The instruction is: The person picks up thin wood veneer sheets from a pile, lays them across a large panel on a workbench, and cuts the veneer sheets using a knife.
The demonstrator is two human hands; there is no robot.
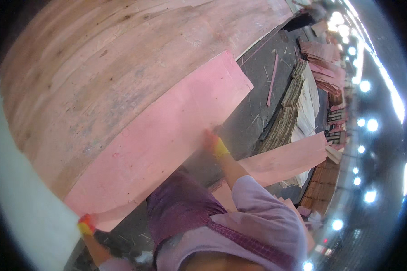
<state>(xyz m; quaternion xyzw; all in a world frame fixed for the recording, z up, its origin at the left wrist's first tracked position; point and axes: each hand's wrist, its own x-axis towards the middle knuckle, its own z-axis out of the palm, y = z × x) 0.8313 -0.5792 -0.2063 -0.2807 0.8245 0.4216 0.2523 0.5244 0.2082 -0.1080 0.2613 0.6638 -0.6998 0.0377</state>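
A long pink veneer sheet (pixel 167 135) lies slantwise along the near edge of a much larger brownish wood sheet (pixel 117 67), partly over it. My left hand (pixel 86 224), in a red and yellow glove, grips the pink sheet at its lower left end. On the sheet's near long edge, right of the middle, my right hand (pixel 214 143) holds on in a similar glove. Its fingers are slightly blurred and partly hidden by the edge.
Another pink sheet (pixel 285 158) lies to my right. Behind it stands an uneven stack of pale veneer (pixel 289 108), with stacked pink sheets (pixel 323 67) farther off. A thin pink strip (pixel 272 80) and splinters lie on the dark floor (pixel 253 101).
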